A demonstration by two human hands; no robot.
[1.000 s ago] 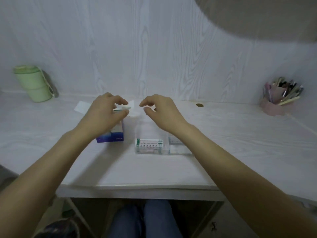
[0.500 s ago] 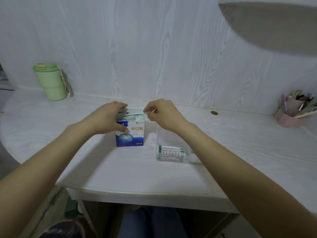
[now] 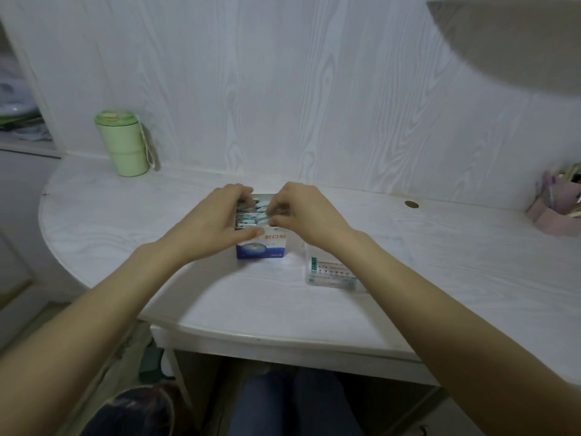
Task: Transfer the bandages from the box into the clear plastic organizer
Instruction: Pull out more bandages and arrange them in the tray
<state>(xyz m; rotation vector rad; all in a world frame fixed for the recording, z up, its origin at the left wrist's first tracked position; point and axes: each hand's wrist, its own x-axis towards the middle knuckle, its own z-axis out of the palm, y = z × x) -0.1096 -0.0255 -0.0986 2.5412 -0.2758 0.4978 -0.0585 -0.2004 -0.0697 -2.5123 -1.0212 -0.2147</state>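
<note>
Box (image 3: 262, 247) stands upright on the table (image 3: 220, 297), top open, bandages (image 3: 251, 212) packed on edge inside. I have my left hand (image 3: 213, 225) wrapped round the box's left side, thumb across the printed front, fingers curled over the far top edge, gripping it steady. My right hand (image 3: 301, 212) sits at the open mouth, thumb and fingertips drawn narrow into a pinch on the bandages at the right end of the stack. How many are in the pinch I cannot tell.

Clear plastic organizer (image 3: 330, 272) lies on the table just beside the box, to its right and nearer me, partly hidden under my right forearm.

Key relation: the bandages are directly under the right fingers and stand vertically, so my guess is that the pull goes straight up. The organizer is on the right hand's side, so I judge a short carry right and back toward me, the left hand holding the box down.
</note>
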